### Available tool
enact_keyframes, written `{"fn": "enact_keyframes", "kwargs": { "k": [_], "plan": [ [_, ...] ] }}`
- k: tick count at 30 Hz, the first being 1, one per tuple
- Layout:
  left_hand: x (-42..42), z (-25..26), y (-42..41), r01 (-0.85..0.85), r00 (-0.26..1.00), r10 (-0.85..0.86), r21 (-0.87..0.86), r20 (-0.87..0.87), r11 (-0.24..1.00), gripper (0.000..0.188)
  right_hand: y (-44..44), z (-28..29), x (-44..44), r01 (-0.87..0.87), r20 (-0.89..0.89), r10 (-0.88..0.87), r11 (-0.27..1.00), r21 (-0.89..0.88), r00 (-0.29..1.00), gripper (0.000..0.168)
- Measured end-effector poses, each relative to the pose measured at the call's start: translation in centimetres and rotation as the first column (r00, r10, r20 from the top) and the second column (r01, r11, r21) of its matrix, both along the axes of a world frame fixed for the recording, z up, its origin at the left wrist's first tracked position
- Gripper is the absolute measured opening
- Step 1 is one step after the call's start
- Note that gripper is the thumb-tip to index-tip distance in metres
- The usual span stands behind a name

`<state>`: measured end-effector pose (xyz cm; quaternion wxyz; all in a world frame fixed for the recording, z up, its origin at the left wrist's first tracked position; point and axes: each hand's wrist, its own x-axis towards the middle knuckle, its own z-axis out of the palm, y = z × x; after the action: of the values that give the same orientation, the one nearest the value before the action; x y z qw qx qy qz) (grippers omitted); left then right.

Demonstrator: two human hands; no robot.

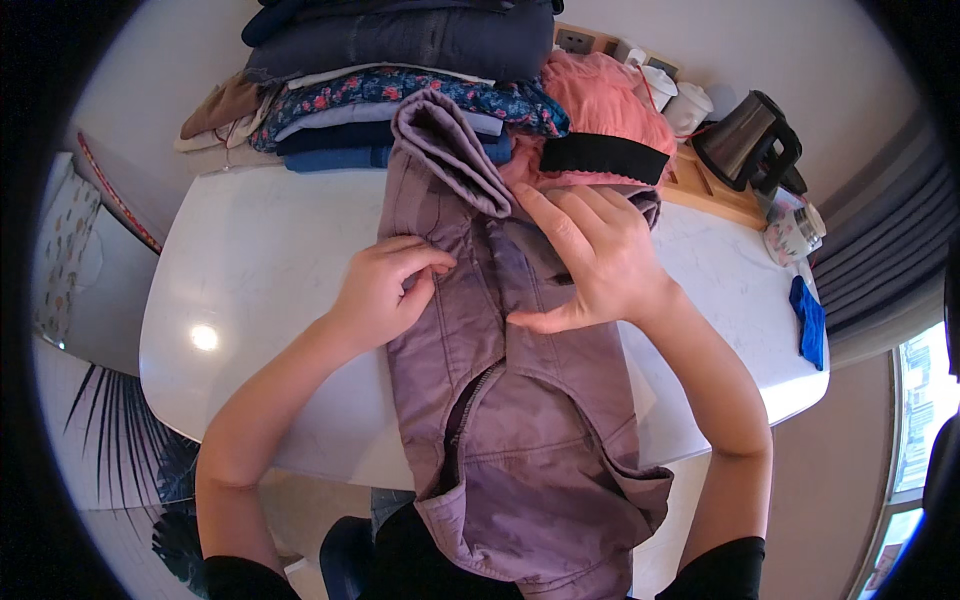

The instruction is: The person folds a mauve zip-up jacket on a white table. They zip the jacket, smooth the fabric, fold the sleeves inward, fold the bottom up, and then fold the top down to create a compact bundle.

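A mauve garment with seams and a zipper [540, 420] lies lengthwise over the white table, its lower part hanging past the near edge toward my body. One tubular end [450, 154] is turned up at the far side, its opening showing. My left hand [394, 289] rests at the garment's left side, thumb and fingertips close together at the fabric; whether cloth is pinched between them is unclear. My right hand [592, 259] is spread over the garment's upper right, thumb and fingers wide apart, with nothing held. Part of the garment's far right end is behind this hand.
Folded clothes [405, 45] are piled at the back of the white table [247, 255]. Beside them lies a pink gathered garment with a black band [604, 157]. White lidded cups [686, 109], an electric kettle [746, 142], a jar [795, 234] and a blue cloth [808, 322] are at right.
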<state>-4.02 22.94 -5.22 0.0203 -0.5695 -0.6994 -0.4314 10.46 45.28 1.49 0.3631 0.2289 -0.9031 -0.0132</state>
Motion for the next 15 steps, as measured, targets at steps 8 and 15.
{"fn": "enact_keyframes", "kwargs": {
  "k": [8, 15],
  "plan": [
    [0.0, -2.5, 0.8, 0.061, 0.950, -0.068, -0.033, -0.306, 0.998, 0.036, 0.5, 1.7, -5.2, 0.191, -0.173, -0.169, 0.974, 0.119, 0.970, 0.067],
    [0.0, -2.6, 0.7, 0.057, 0.949, -0.063, -0.027, -0.308, 0.998, 0.040, 2.7, 3.3, -15.9, 0.319, 0.113, -0.325, 0.946, 0.065, 0.939, 0.063]
  ]
}}
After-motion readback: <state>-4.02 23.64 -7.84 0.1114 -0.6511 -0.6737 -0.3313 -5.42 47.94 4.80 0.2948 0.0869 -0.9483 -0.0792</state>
